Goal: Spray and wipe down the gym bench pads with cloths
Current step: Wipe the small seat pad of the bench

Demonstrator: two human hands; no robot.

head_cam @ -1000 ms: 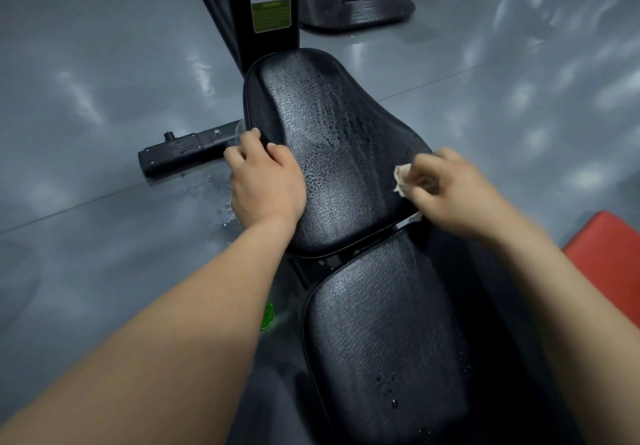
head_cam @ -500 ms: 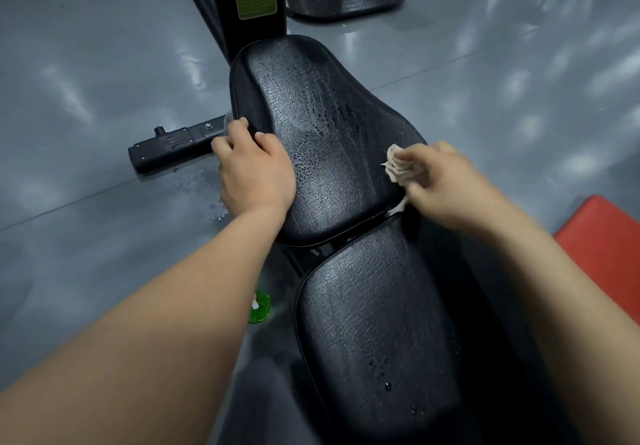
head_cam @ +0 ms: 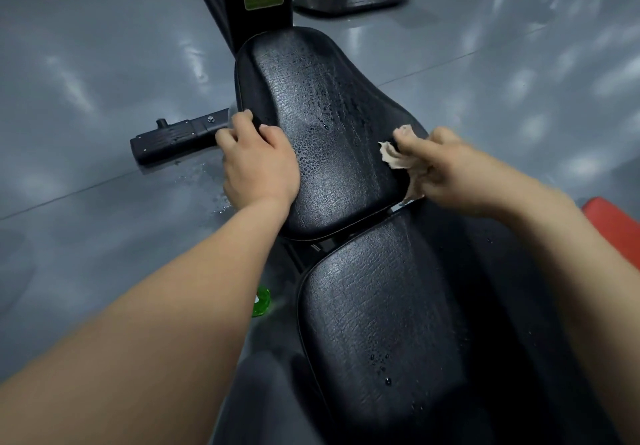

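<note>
- Wiping is in hand: the right hand (head_cam: 460, 171) pinches a crumpled cloth (head_cam: 394, 159) against the right side of the upper pad (head_cam: 329, 108), which is beaded with spray.
- The left hand (head_cam: 258, 164) grips the pad's left edge, fingers curled over it.
- The next move is probably a sweep across the wet middle, then the lower pad (head_cam: 374, 323), where drops remain.
- Since a second ago, the cloth has crept inward from the edge, and the left hand keeps its hold.
</note>
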